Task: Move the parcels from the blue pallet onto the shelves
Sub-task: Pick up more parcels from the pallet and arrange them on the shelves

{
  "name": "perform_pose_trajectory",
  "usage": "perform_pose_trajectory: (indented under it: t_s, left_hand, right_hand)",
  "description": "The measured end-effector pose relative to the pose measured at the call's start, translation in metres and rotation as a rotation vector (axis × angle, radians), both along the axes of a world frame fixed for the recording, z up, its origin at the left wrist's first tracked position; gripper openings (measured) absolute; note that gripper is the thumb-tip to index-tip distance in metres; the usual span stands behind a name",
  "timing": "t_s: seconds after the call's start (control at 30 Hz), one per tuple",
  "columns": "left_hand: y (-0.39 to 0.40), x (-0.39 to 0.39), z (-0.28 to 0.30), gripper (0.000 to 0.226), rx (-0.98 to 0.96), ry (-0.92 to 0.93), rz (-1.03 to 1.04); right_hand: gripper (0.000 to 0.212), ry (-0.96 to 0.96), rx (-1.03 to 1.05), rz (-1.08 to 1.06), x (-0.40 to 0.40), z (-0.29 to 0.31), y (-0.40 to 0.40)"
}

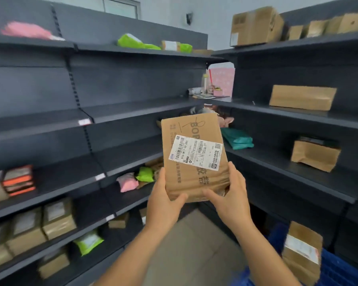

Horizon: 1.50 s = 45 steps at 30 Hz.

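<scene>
A flat cardboard parcel (193,155) is held upright in mid-air by both hands, in front of the corner where two runs of dark shelves (116,112) meet. The left hand (163,200) is curled round the parcel's lower left edge, with the thumb laid across the bottom of the front face. The right hand (230,198) is wrapped round the lower right corner, thumb likewise on the front. A white shipping label (195,152) is stuck askew on the parcel's front, over printed lettering.

On the left shelves, a pink bag (127,182) and a green bag (145,174) are seen just beside the left hand's level, with brown boxes behind them. Lower down, several cardboard boxes (58,218) are lined up, and a green-and-white bag (89,242) lies on the shelf beneath. A stack of orange-edged packets (19,180) stands at the far left. On the top shelf, a pink bag (27,30) and green bags (136,42) are laid.

On the right shelves, a teal bag (238,139) is placed near the corner, with a brown paper parcel (315,154) further along, a long brown box (302,98) one level higher, and a large carton (256,25) on top.

At the lower right, another labelled cardboard parcel (302,250) rests on the blue pallet (335,271).
</scene>
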State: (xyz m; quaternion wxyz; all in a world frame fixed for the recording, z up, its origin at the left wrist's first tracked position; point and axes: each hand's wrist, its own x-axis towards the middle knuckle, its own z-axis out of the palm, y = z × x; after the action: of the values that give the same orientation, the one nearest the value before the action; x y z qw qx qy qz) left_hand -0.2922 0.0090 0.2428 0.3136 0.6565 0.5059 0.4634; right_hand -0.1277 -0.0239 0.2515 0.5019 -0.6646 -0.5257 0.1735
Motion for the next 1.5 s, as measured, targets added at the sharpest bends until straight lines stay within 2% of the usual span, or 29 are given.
perform_pose_trajectory:
  t_s: [0.07, 0.2, 0.37, 0.6, 0.93, 1.1, 1.4, 1.5]
  left_hand:
    - [0.010, -0.049, 0.013, 0.079, 0.020, 0.014, 0.049]
    - [0.030, -0.148, 0.032, 0.086, 0.033, 0.037, 0.149]
    - [0.045, -0.253, 0.056, 0.079, 0.080, 0.073, 0.270]
    - [0.058, -0.363, 0.090, 0.062, 0.154, 0.152, 0.454]
    - [0.115, -0.489, 0.130, 0.056, 0.191, 0.301, 0.700]
    - [0.178, -0.554, 0.147, 0.057, 0.172, 0.429, 0.824]
    - [0.287, -0.664, 0.148, 0.060, 0.140, 0.683, 0.926]
    - [0.303, -0.692, 0.148, 0.060, 0.131, 0.862, 0.997]
  right_hand:
    - [0.100, -0.004, 0.021, 0.046, -0.047, 0.010, 0.020]
    - [0.099, 0.003, 0.042, 0.133, -0.143, 0.027, 0.054]
    - [0.093, 0.042, 0.080, 0.265, -0.247, 0.047, 0.084]
    - [0.085, 0.025, 0.108, 0.403, -0.359, 0.074, 0.125]
    - [0.077, -0.055, 0.216, 0.693, -0.496, 0.114, 0.218]
    - [0.078, -0.107, 0.237, 0.809, -0.565, 0.131, 0.290]
    - [0.084, -0.227, 0.160, 0.963, -0.674, 0.142, 0.403]
    - [0.091, -0.295, 0.147, 1.016, -0.707, 0.143, 0.422]
